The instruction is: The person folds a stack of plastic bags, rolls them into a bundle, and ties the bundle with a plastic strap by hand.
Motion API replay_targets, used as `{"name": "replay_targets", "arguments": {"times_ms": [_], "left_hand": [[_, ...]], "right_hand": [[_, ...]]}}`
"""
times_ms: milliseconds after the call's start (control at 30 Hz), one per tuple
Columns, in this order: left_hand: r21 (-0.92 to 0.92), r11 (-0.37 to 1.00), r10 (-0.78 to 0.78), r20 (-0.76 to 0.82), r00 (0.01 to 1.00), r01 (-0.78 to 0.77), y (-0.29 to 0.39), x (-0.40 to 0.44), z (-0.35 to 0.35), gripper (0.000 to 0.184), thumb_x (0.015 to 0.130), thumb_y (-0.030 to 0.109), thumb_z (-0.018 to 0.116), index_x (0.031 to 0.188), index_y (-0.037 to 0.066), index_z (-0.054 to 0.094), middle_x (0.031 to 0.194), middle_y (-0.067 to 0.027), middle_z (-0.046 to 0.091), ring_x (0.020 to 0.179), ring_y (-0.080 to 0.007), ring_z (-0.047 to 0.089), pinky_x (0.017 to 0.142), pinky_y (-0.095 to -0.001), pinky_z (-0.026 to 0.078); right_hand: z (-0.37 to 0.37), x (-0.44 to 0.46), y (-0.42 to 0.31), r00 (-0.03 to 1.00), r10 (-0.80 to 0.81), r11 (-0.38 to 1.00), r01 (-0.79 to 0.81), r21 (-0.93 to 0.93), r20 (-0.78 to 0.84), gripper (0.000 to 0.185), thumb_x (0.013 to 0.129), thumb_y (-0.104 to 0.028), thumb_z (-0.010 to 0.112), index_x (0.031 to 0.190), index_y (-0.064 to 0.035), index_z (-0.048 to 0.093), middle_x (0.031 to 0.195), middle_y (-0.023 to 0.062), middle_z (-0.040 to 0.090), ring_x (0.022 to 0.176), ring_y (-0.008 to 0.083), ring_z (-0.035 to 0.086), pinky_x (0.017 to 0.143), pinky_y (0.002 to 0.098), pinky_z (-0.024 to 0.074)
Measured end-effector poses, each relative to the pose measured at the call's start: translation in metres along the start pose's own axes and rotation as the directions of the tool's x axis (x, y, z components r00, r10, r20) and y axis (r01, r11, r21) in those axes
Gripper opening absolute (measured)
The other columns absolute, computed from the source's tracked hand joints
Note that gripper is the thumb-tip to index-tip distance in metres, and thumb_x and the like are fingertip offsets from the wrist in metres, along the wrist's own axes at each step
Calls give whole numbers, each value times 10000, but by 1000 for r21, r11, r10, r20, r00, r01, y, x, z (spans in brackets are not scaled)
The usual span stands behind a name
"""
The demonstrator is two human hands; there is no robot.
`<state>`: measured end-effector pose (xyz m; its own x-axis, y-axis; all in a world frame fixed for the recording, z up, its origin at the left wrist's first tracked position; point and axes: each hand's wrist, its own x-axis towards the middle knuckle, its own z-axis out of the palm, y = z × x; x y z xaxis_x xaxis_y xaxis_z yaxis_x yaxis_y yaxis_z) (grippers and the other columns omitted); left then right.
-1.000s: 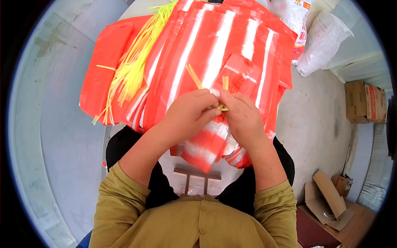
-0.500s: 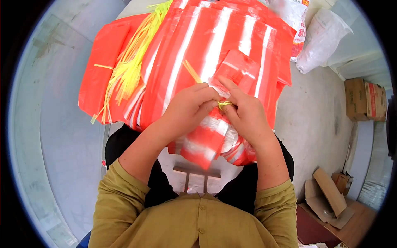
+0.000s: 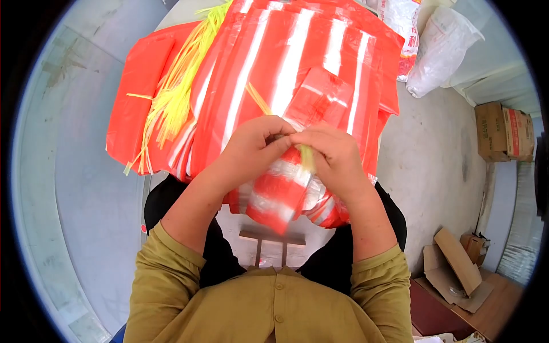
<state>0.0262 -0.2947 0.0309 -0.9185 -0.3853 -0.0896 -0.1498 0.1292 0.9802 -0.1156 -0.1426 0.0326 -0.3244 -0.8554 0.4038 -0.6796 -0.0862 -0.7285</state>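
A pile of red-and-white striped plastic bags (image 3: pixel 290 54) lies before me, and part of it is gathered into a crumpled bunch (image 3: pixel 274 200) hanging toward my lap. My left hand (image 3: pixel 255 144) and my right hand (image 3: pixel 338 157) meet over the bunch, thumbs and fingers pinched together. Between them is a yellow plastic strip (image 3: pixel 308 159), blurred where it hangs by the right fingers. A straight yellow end (image 3: pixel 259 99) sticks out past my left hand. How the strip runs under my fingers is hidden.
A bundle of loose yellow strips (image 3: pixel 177 91) lies left of my hands, beside a folded red plastic stack (image 3: pixel 134 108). White sacks (image 3: pixel 446 51) stand at the upper right. Cardboard boxes (image 3: pixel 493 132) and an opened carton (image 3: pixel 457 268) are farther right. A stool-like frame (image 3: pixel 272 237) shows below.
The yellow loop around my right finger is gone from view, and the strip now hangs down blurred. My right fingers have closed in against my left hand.
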Motion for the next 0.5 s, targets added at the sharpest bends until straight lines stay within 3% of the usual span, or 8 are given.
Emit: {"name": "replay_targets", "arguments": {"times_ms": [100,200,300,400,500], "left_hand": [[-91,996,-33,-68,997,26,-4,2,-3,62,1043,45,632,1026,12,683,881,27,636,841,-36,585,705,-245,489],[125,991,-39,-119,992,53,4,1,-11,50,1006,50,663,996,6,686,832,-2,621,803,-89,595,691,-274,487],[494,862,215,-156,964,-112,0,3,-14,106,950,95,722,941,-1,678,783,-77,611,753,-212,618,690,-343,496],[629,770,257,-145,956,-111,-3,4,-14,176,913,146,749,890,-8,666,791,-148,613,766,-327,629,689,-423,495],[647,754,259,-136,956,-112,-3,4,-13,220,923,181,743,854,-9,655,802,-160,626,790,-368,634,697,-468,496]], "right_hand": [[-3,1,-5,991,88,992,-79,98,-97,171,886,31,760,1049,-18,777,918,122,716,845,258,690,739,351,556],[-9,-6,4,993,17,997,-25,-67,-117,152,884,8,781,1034,-15,774,930,120,716,865,264,685,743,360,550],[-15,-16,7,996,78,979,-86,-186,-53,164,868,-60,783,1031,-82,790,941,114,717,913,284,687,767,396,552],[-21,-19,0,995,97,962,-102,-255,-31,128,879,-88,784,1004,-64,780,901,104,699,861,285,677,738,403,546],[-22,-22,4,991,129,965,-136,-224,-47,108,881,-99,782,981,-56,773,873,94,683,816,295,664,706,410,537]]}}
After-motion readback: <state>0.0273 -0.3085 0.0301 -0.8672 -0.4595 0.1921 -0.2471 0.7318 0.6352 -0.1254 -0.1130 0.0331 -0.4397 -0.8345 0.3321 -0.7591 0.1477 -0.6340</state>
